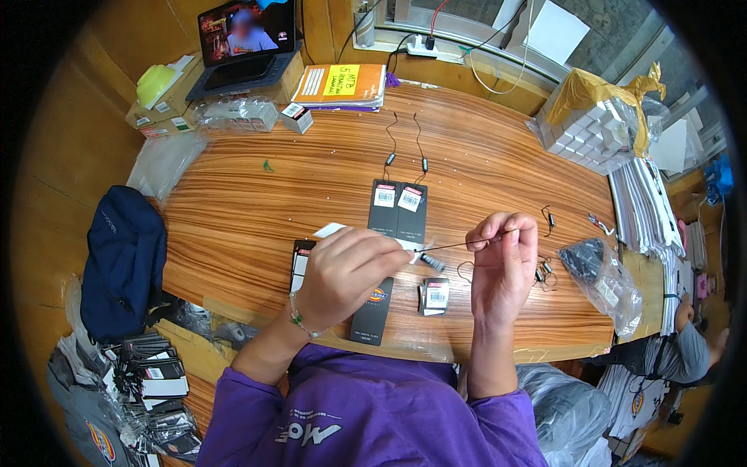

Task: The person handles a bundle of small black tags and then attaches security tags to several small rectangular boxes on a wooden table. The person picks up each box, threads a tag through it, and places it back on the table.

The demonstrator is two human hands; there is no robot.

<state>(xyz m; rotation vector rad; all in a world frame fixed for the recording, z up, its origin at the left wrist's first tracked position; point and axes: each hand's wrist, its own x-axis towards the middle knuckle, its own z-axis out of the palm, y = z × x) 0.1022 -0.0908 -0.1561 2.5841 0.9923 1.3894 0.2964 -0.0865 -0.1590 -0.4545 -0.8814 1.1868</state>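
A thin black hang-tag string (447, 247) is stretched between my two hands, above the table's front part. My left hand (346, 272) is closed, pinching one end; a whitish piece shows by its fingertips, its kind unclear. Between thumb and fingers, my right hand (504, 268) pinches the other end. Beneath my left hand lies a long black hang tag (369, 323), partly covered. Beyond the hands, two black hang tags (398, 214) lie side by side with white barcode stickers and strings running away from me. Nearer sits a small stack of stickered tags (434, 296).
Loose black strings (546, 272) lie right of my right hand, beside a clear plastic bag (603, 284). Small scissors or snips (601, 224) rest near the right edge. Farther back are notebooks (340, 86), a screen (247, 31) and stacked white boxes (587, 128). A dark blue pouch (124, 261) lies left.
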